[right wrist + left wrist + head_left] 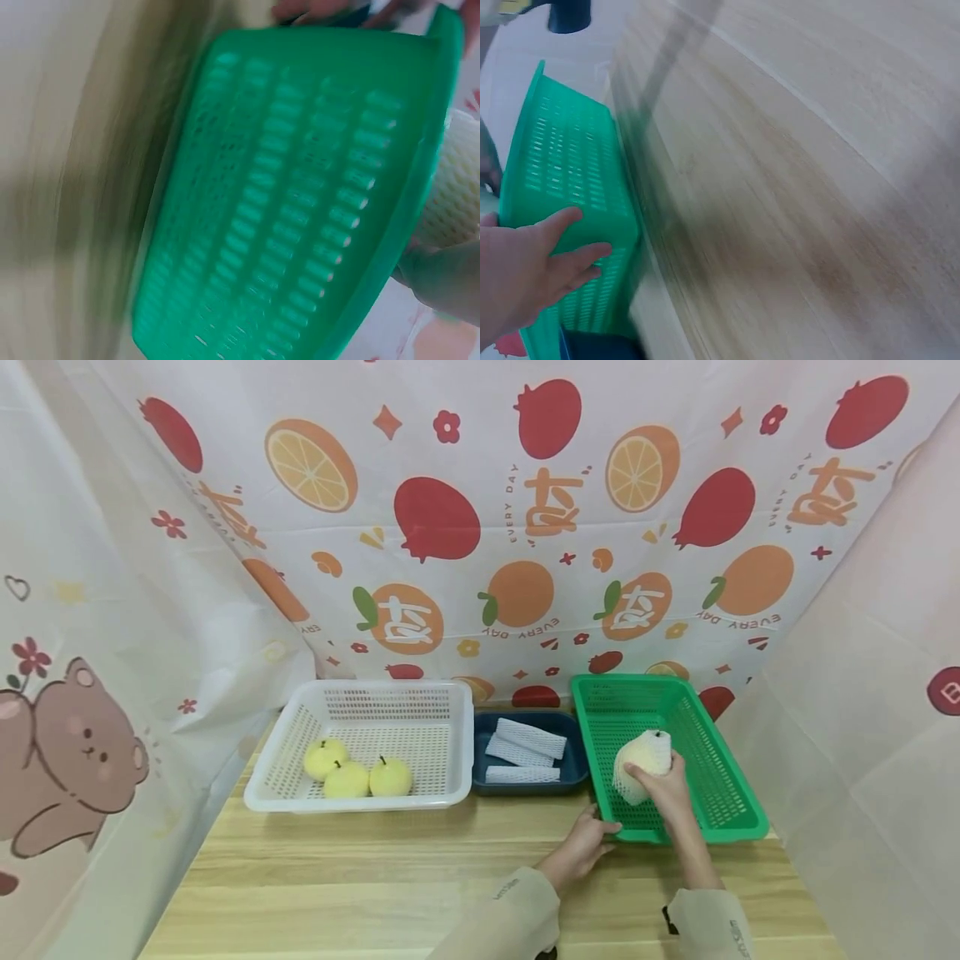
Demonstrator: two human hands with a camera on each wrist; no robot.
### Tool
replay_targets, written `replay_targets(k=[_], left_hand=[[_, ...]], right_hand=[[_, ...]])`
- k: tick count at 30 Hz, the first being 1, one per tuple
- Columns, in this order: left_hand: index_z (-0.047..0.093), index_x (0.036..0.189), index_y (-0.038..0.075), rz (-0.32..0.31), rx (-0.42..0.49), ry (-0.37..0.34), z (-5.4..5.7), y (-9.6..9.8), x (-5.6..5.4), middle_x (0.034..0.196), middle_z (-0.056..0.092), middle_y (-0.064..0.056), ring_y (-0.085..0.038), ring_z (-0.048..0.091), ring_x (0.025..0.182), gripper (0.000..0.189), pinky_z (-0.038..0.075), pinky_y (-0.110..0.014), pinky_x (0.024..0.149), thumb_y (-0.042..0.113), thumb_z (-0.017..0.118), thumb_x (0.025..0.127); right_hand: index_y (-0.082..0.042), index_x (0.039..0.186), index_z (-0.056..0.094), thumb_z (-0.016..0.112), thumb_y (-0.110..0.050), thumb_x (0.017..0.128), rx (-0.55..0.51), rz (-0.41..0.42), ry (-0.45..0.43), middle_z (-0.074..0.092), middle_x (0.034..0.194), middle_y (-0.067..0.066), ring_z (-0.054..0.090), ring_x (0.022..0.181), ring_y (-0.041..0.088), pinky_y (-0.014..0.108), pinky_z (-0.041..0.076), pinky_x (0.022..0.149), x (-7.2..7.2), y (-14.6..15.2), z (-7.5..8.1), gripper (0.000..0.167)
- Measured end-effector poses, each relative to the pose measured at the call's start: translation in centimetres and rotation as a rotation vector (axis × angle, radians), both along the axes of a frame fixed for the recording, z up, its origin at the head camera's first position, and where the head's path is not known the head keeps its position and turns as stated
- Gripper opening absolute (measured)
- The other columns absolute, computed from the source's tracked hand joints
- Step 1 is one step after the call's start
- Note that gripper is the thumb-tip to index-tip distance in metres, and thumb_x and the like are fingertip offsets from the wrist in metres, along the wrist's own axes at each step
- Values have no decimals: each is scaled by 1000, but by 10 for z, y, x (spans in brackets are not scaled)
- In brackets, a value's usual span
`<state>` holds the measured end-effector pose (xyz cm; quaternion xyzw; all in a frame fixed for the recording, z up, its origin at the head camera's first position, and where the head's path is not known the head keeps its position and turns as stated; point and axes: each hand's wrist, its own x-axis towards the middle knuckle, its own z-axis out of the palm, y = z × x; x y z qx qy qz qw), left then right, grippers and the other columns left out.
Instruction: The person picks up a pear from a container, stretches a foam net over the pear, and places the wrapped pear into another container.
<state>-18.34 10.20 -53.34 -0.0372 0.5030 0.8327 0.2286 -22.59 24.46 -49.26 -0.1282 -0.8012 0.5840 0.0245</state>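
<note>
My right hand (664, 783) grips a pale yellow pear (643, 760) wrapped in a white foam net. It is inside the green basket (738, 777), toward the near end, with the stem at the top. In the right wrist view, the netted pear (454, 184) shows past the basket's rim, and part of the right hand (446, 281) is below it. My left hand (581, 846) holds the basket's near left corner, thumb over the rim and fingers outside. The left wrist view shows these fingers (574, 262) against the basket wall.
Left of the green basket, a dark blue tray (480, 777) holds several white foam nets (522, 774). Farther left stands a white basket (457, 752) with three pale yellow pears (391, 777). All stand on a wooden table (360, 877) between printed curtains (480, 460).
</note>
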Motion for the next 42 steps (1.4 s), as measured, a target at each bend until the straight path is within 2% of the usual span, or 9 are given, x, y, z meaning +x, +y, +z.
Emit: replay_targets(k=[3, 7, 11, 17, 21, 26, 31, 37, 42], left_hand=[[24, 135, -13, 1, 7, -19, 2, 3, 0, 128, 43, -28, -40, 42, 117, 52, 38, -48, 94, -10, 47, 88], [25, 135, -13, 2, 12, -34, 4, 5, 2, 128, 43, -28, -40, 43, 116, 52, 38, -48, 94, -11, 47, 88], [25, 135, -13, -7, -3, -27, 4, 3, 2, 127, 43, -29, -40, 44, 116, 53, 38, -49, 94, -10, 48, 88], [23, 136, -13, -27, -9, -12, 3, 0, 1, 128, 43, -29, -39, 44, 116, 54, 37, -49, 95, -9, 48, 89], [23, 136, -13, -29, -20, 0, 4, 0, 1, 128, 43, -29, -39, 43, 116, 53, 36, -49, 95, -8, 47, 89], [26, 134, -13, -17, -44, 11, 4, 0, 1, 124, 46, -27, -38, 46, 114, 50, 37, -49, 95, -8, 48, 89], [26, 134, -12, -13, -60, 12, 4, 0, 1, 124, 46, -27, -36, 47, 113, 51, 38, -48, 95, -7, 49, 90], [24, 134, -13, -22, -84, 18, 6, 1, 2, 125, 44, -28, -36, 45, 115, 52, 37, -48, 95, -7, 48, 89], [26, 133, -14, -1, -77, 18, 8, 3, -1, 126, 44, -28, -38, 42, 118, 48, 35, -46, 97, -10, 46, 89]], right_hand=[[5, 142, 11, 70, -33, 79, 162, 106, -21, 31, 130, 29, 37, 114, 43, 56, 39, 87, -5, 4, 0, 94], [12, 134, 24, 71, -28, 79, 352, 227, 14, 41, 120, 29, 47, 103, 40, 49, 46, 76, -13, 10, 7, 82], [14, 121, 36, 71, -25, 78, 379, 342, 24, 49, 107, 28, 53, 91, 37, 44, 50, 66, -25, 11, 21, 68], [14, 126, 27, 67, -31, 80, 367, 426, -109, 43, 113, 29, 49, 97, 37, 44, 48, 71, -52, 12, 29, 75], [12, 129, 26, 66, -30, 82, 346, 440, -124, 41, 116, 28, 47, 101, 37, 46, 47, 76, -71, 14, 22, 75], [10, 129, 29, 66, -34, 81, 411, 451, -138, 43, 116, 27, 49, 99, 36, 44, 47, 74, -90, 12, 12, 75], [7, 134, 25, 64, -43, 81, 453, 371, -128, 42, 117, 26, 48, 100, 36, 45, 46, 76, -105, 8, 5, 83], [6, 136, 23, 68, -35, 79, 449, 240, -50, 42, 120, 25, 46, 102, 36, 48, 43, 80, -114, 3, -6, 83], [8, 135, 23, 71, -25, 78, 368, 219, -17, 40, 121, 26, 44, 105, 38, 50, 41, 83, -115, -3, -11, 81]])
